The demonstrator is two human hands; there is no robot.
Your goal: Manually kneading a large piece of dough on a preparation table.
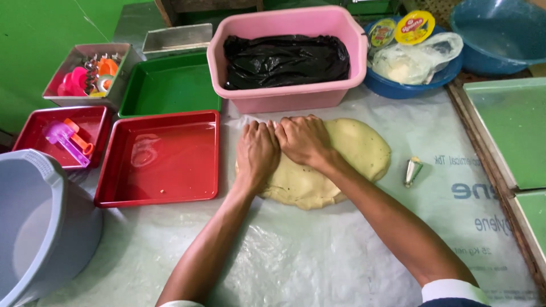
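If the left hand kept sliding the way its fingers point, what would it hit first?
Probably the pink tub: the left hand, flat on the dough, points up the plastic sheet toward the tub's front wall, though depth is unclear.

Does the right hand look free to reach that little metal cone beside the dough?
Probably yes: the metal cone lies alone on the plastic sheet, right of the dough, with nothing between it and the right hand.

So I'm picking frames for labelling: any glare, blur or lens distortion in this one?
Head view: soft glare on the large red tray and the clear plastic sheet; both hands on the dough look sharp enough; the grey tub at the left edge looks bowed by the wide lens; shadows are faint.
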